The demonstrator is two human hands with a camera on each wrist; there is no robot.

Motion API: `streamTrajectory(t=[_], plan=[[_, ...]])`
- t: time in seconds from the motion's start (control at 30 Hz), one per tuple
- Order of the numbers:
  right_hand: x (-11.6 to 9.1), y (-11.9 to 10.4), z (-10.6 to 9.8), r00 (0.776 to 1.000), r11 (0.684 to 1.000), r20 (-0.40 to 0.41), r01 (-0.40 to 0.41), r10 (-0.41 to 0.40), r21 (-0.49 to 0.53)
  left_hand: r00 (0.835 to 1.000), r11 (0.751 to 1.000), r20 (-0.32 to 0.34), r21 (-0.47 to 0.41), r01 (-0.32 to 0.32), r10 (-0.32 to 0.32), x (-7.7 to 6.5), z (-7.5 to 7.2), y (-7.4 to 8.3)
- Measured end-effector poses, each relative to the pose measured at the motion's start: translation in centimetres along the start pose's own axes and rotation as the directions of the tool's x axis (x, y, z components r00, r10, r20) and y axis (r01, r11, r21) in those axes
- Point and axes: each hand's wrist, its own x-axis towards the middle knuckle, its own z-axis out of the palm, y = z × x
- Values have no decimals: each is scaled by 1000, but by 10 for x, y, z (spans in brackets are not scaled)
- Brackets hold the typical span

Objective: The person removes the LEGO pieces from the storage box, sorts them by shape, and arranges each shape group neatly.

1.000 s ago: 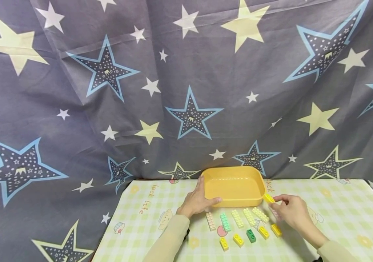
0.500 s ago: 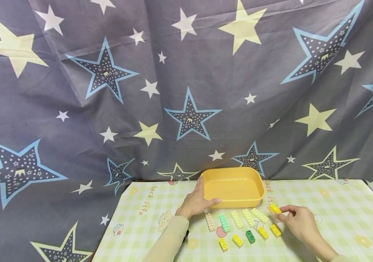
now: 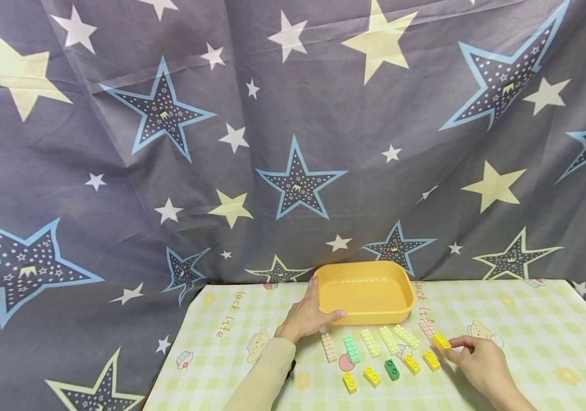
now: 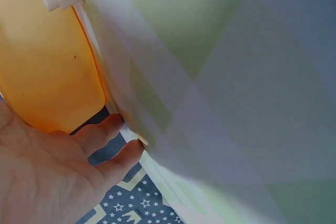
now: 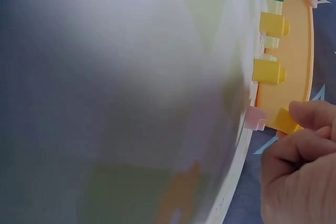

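Observation:
My left hand lies against the left end of a yellow plastic basin, thumb along its front wall and fingers extended down the side. In the left wrist view the fingers look fairly straight beside the basin's orange-lit wall. My right hand pinches a small yellow toy brick between thumb and index finger. That brick overlaps the near end of a pink brick in the head view. Just left of it lies another yellow brick, the right end of a front row.
Before the basin stand a second pink brick, a mint-green brick and several pale yellow bricks. Nearer lie a dark green brick and several yellow bricks. A starry curtain hangs behind the checked tablecloth.
My right hand has brought the yellow brick from the basin's right front corner toward the front right, uncovering the pink brick. My left hand has stayed at the basin.

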Motion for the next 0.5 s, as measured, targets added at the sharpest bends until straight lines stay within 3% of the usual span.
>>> streamTrajectory(t=[0.5], plan=[[-5,9,-1,998,998,37,-57,57,2,1000,1000,-5,-7,-1,1,-1,1,0]])
